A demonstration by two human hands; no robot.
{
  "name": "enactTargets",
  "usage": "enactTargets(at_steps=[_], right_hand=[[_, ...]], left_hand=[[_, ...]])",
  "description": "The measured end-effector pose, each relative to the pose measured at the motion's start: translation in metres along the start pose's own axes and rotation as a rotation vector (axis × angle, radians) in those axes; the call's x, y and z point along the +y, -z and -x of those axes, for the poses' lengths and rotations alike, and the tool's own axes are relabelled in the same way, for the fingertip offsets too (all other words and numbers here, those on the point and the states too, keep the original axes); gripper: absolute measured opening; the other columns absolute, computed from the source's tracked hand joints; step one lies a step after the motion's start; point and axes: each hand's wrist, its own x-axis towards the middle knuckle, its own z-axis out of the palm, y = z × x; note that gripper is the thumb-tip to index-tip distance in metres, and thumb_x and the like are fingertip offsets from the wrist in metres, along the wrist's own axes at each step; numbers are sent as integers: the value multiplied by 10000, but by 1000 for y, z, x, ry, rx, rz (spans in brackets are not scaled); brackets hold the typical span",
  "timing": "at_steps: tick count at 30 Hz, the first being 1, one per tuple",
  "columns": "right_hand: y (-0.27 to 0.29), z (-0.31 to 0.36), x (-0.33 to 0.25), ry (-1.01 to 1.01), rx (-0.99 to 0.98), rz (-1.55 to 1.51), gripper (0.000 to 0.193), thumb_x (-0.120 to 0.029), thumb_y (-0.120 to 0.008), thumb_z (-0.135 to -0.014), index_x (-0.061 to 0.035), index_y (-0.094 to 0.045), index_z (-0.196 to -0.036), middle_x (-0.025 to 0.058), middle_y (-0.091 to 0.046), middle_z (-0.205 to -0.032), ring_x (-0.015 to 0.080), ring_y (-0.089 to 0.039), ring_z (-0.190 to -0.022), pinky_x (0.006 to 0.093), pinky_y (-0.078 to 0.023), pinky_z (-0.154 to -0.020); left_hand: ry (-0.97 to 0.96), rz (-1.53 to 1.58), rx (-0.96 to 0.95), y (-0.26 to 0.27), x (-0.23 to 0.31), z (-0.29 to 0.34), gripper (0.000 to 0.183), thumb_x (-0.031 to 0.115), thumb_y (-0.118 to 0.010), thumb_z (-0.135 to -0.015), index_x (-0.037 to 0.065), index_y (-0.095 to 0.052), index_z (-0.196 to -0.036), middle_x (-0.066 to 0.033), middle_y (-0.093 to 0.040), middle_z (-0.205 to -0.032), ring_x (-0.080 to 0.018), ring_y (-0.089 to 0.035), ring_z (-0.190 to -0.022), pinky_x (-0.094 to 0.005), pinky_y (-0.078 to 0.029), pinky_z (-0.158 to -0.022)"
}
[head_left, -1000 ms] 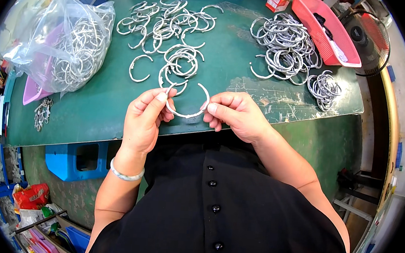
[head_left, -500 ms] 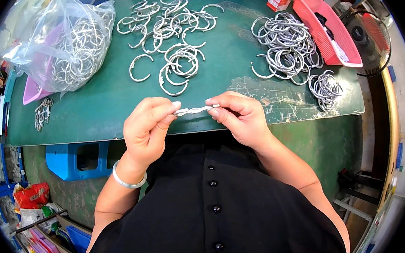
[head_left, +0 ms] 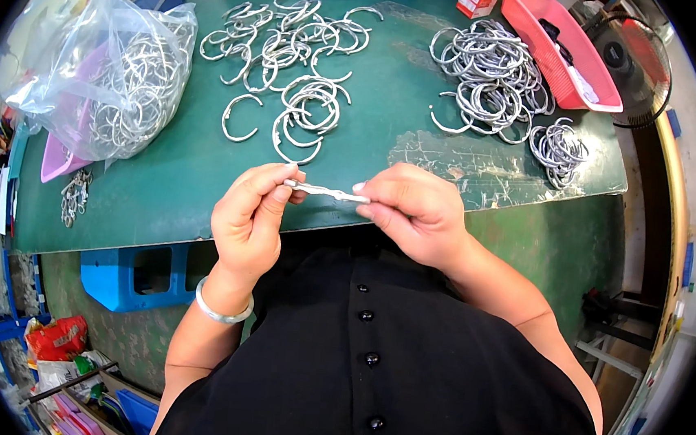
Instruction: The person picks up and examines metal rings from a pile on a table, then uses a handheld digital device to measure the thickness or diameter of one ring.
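A silvery open cuff bangle (head_left: 325,191), seen nearly edge-on, spans the space between my hands close to the table's near edge. My left hand (head_left: 252,214) pinches one end between thumb and fingers; my right hand (head_left: 418,211) pinches the other. Its outline looks wavy along the length. Beyond my hands lie loose open bangles (head_left: 312,104) of the same silvery metal, in a spread group. To the right is a denser heap of greyer bangles (head_left: 490,73), with a small cluster of little rings (head_left: 557,152) beside it.
A clear plastic bag (head_left: 142,79) full of bangles rests in a pink basket at the left. Small metal pieces (head_left: 76,196) lie near it. A pink tray (head_left: 561,54) and a fan (head_left: 633,68) stand far right. A blue stool (head_left: 135,278) is under the green table (head_left: 162,195).
The bangle has been turned a little between my fingers, its left end now higher than its right. My left fingers have shifted slightly up and left; both hands keep their pinch.
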Motion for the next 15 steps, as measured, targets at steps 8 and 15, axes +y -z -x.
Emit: enactTargets(at_steps=[8, 15], right_hand=[[-9, -8, -10, 294, -54, 97, 235, -63, -720, -610, -30, -609, -814, 66, -569, -688, 204, -546, -571, 291, -429, -491], [-11, -7, -16, 292, -71, 119, 204, -114, -701, -632, -61, -581, -788, 43, -539, -703, 207, -532, -610, 298, -440, -521]], left_hand=[[411, 500, 44, -7, -5, 4, 205, 10, -465, -849, -33, -530, -1039, -130, -589, -906, -161, -588, -740, -260, -491, -675], [505, 592, 24, -8, -4, 6, 216, 43, -476, -848, -26, -525, -1047, -136, -593, -901, -188, -607, -764, -271, -507, -674]])
